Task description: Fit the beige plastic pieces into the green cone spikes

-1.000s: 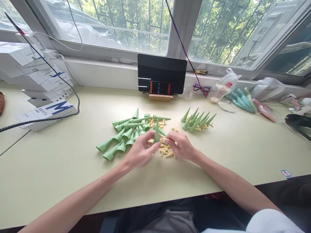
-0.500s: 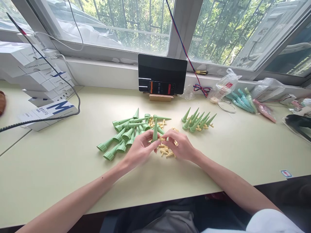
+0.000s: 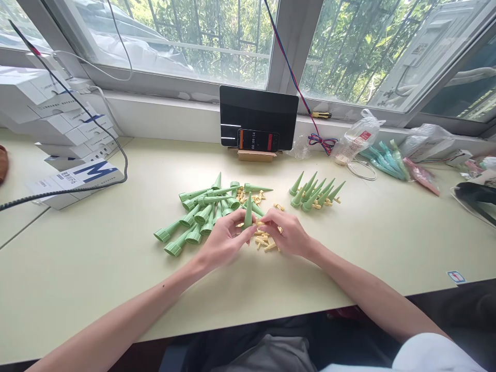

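My left hand (image 3: 227, 236) is closed round the base of a green watering spike (image 3: 248, 211), which points up. My right hand (image 3: 285, 232) pinches a small yellow valve (image 3: 258, 223) against the side of that spike; the fingertips hide most of it. Left of and behind my hands lies a heap of loose green watering spikes (image 3: 204, 214). Small yellow valves (image 3: 262, 239) are scattered on the table below and behind my fingers. At the right stands a group of green spikes (image 3: 310, 196), points up, several with yellow valves showing at their bases.
A tablet (image 3: 259, 113) leans at the back with a phone (image 3: 258, 140) running a timer before it. White boxes (image 3: 73, 124) are stacked at the left, crossed by a black cable (image 3: 112, 135). Plastic bags (image 3: 358, 138) and coiled wires (image 3: 322, 139) lie at the back right.
The held spike has shifted very slightly right and down between my hands. My right fingers have moved a little at its side. The heap and the standing group are unchanged.
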`<control>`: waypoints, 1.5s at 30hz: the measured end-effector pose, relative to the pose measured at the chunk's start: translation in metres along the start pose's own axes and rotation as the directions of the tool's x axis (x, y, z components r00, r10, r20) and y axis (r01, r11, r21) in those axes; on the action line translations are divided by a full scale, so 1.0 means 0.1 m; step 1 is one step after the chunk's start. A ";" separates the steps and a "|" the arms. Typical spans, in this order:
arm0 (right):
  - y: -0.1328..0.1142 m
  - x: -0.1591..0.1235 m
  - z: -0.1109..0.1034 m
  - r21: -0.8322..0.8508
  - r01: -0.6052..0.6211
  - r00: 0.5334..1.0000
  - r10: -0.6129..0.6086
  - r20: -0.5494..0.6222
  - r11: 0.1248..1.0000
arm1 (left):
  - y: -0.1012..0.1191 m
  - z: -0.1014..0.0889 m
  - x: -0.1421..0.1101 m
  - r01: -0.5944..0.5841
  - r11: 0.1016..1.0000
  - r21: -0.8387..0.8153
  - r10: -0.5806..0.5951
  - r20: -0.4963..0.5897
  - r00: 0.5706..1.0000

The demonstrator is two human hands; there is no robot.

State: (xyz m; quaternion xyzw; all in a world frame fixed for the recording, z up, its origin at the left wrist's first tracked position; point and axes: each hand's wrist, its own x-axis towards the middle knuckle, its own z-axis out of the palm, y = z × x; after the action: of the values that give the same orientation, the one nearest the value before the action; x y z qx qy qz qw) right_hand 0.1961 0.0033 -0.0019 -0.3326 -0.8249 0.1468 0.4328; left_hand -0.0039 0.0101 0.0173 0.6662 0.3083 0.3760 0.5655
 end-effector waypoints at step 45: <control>0.03 -0.01 0.00 -0.002 -0.009 1.000 0.009 0.014 1.000 | 0.01 -0.01 0.01 0.022 0.999 -0.049 -0.023 -0.019 1.000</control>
State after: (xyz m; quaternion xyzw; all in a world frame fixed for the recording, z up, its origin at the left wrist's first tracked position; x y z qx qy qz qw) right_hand 0.1974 0.0048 -0.0039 -0.3356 -0.8266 0.1504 0.4259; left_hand -0.0042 0.0113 0.0183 0.6450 0.3123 0.3836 0.5825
